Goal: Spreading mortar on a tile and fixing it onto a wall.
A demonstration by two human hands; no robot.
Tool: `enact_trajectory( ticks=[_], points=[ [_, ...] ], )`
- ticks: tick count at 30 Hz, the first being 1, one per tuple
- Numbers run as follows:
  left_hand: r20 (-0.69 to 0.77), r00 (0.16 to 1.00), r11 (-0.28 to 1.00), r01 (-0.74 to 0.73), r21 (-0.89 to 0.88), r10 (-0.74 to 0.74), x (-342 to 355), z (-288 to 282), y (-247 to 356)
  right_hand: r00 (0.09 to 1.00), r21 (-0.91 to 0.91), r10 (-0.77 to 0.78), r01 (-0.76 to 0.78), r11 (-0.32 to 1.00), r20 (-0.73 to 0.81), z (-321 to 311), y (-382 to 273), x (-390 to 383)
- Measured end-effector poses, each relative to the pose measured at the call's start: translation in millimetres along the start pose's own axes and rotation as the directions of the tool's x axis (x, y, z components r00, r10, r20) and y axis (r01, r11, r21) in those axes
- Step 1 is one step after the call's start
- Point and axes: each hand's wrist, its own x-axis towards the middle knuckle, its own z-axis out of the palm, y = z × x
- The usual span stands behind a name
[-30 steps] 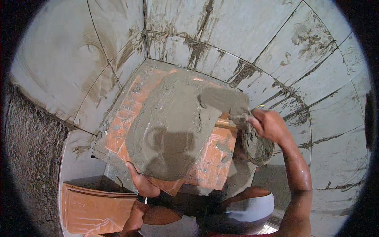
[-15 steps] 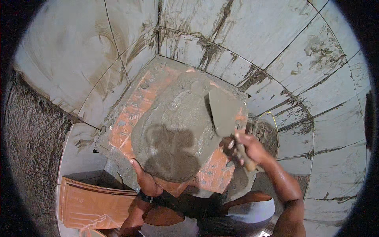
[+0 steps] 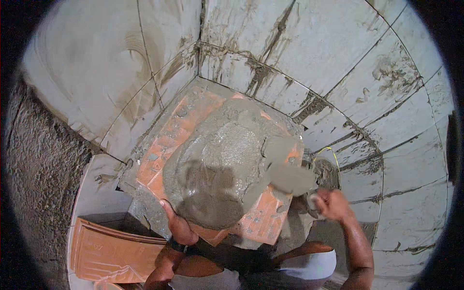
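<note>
Wet grey mortar (image 3: 217, 179) lies in a thick mound over the ribbed orange back of a tile (image 3: 263, 220), whose corners show around it. At the tile's lower left edge, my left hand (image 3: 180, 226) grips with the thumb on top; its other fingers are hidden below. My right hand (image 3: 331, 205) is closed round the handle of a trowel (image 3: 291, 178), just right of the tile. The trowel's blade is coated in mortar and lies over the tile's right side; motion blurs it slightly. Whether the blade touches the mortar I cannot tell.
Light wall tiles (image 3: 270, 77) smeared with mortar meet in a corner ahead. Behind my right hand stands a bucket (image 3: 326, 171) with a yellow rim or handle, partly hidden. Orange-backed tiles (image 3: 116, 251) lean at lower left, near a rough dark surface (image 3: 48, 159).
My right hand has moved right and down, swinging the trowel from pointing up to pointing left. My left hand stays at the tile's edge. The whole view has shifted slightly.
</note>
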Motion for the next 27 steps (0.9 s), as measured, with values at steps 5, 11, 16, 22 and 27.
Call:
enact_trajectory(
  ticks=[5,11,16,22,27],
  points=[
    [-0.010,0.996,0.996,-0.092,-0.002,0.092,1.1,1.3,-1.3,0.986,0.202,-0.040,0.073,0.977,-0.160,-57.9,-5.4,20.5],
    [0.020,0.964,0.935,-0.262,0.241,0.265,9.1,-14.4,-13.1,0.981,0.279,-0.164,0.187,0.942,-0.105,-116.3,-88.2,114.0],
    [0.035,0.882,0.660,-0.377,0.649,0.470,15.8,-52.9,-33.4,0.992,0.382,-0.045,-0.005,0.924,0.121,-163.9,-118.9,182.1],
    [-0.045,0.937,0.849,-0.291,0.441,0.345,0.1,2.7,-9.9,0.931,0.209,0.094,-0.176,0.962,0.352,-172.3,-148.0,216.8],
    [0.035,0.918,0.423,-0.216,0.880,0.396,12.3,-51.5,-35.7,0.862,0.239,-0.111,-0.012,0.971,0.494,-147.5,-189.8,208.7]
  ],
)
